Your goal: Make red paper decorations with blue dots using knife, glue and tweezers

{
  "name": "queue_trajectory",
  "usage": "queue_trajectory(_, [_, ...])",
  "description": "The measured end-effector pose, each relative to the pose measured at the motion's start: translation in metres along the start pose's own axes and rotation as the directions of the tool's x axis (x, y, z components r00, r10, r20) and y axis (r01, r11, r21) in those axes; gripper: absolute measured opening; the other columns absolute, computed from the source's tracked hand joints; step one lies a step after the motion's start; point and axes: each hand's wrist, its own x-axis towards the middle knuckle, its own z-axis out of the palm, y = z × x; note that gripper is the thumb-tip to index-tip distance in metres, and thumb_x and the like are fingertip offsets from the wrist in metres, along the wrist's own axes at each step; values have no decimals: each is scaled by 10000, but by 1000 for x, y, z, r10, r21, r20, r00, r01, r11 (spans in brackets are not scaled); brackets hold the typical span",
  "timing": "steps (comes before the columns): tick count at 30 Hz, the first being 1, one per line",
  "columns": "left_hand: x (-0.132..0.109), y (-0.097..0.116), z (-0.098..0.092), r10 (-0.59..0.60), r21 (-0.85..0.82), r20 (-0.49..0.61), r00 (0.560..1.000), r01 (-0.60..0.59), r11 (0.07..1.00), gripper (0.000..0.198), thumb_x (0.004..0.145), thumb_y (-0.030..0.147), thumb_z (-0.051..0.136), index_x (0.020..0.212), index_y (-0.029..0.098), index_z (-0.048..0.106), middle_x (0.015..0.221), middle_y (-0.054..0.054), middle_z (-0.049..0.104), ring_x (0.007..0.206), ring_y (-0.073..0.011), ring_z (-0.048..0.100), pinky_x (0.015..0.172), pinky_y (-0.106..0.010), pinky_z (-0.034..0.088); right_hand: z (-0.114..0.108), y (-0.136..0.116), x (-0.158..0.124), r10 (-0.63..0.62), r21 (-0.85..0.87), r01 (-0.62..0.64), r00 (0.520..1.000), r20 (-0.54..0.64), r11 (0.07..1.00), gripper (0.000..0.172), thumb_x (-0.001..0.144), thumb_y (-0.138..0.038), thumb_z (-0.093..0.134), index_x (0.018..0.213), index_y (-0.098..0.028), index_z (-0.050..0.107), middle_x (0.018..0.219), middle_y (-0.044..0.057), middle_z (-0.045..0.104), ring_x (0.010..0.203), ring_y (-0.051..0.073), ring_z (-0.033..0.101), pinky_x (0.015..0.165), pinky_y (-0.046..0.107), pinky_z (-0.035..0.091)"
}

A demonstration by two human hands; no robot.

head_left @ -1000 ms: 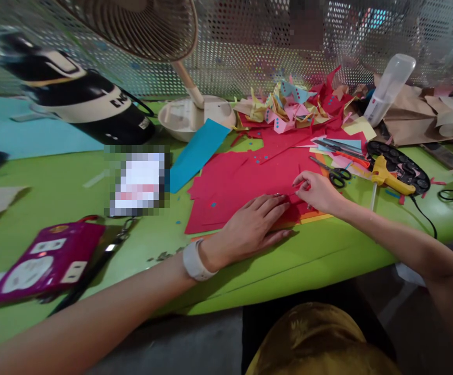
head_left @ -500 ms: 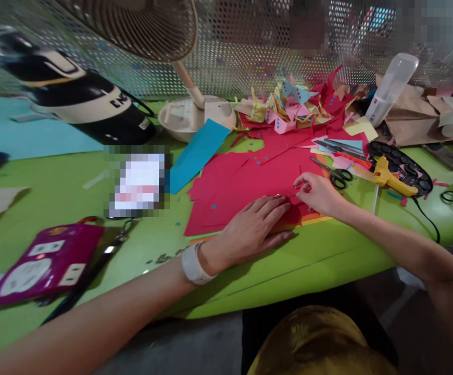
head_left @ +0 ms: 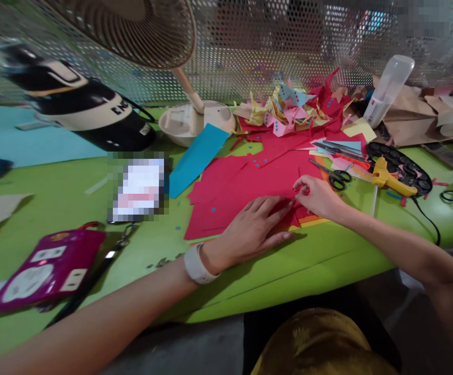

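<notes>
Red paper sheets [head_left: 226,182] lie in a loose stack on the green table, with orange and yellow paper edges showing beneath. My left hand [head_left: 253,224] lies flat on the near part of the red paper, fingers stretched toward the right. Just beyond its fingertips, my right hand [head_left: 314,197] is closed in a pinch over the red paper. Whatever sits between its fingertips is too small to make out. Black-handled scissors [head_left: 339,179] rest right behind my right hand. A yellow glue gun [head_left: 392,178] lies farther right, its cord hanging over the table edge.
Behind the stack is a heap of folded coloured paper pieces [head_left: 285,109]. A fan [head_left: 195,122], a black bottle [head_left: 101,114], a blue paper strip [head_left: 199,159] and a phone [head_left: 138,187] are to the left. A purple pouch-like item [head_left: 47,271] lies front left. A clear bottle [head_left: 390,91] leans at back right.
The view has shifted very slightly. My left hand stays on the red paper, and my right hand keeps its pinch in nearly the same place.
</notes>
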Motion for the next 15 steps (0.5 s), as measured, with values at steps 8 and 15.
queue_trajectory(8, [0, -1, 2, -7, 15, -14, 1000, 7, 1000, 653, 1005, 640, 333, 1428, 190, 547, 1418, -172, 537, 1288, -341, 506, 1081, -533, 432, -1, -1, -1, -29, -65, 27, 999, -22, 998, 189, 820, -87, 595, 984, -174, 635, 835, 32, 705, 612, 127, 615, 593, 248, 461])
queue_trajectory(15, [2, 0, 0, 22, 69, -25, 999, -21, 997, 694, 1012, 644, 276, 1400, 146, 564, 1384, -187, 560, 1270, -340, 522, 1058, -501, 451, 2, 0, -1, -71, -141, 67, 997, -26, 988, 194, 824, -105, 599, 998, -180, 637, 813, 27, 701, 740, 166, 653, 696, 276, 471])
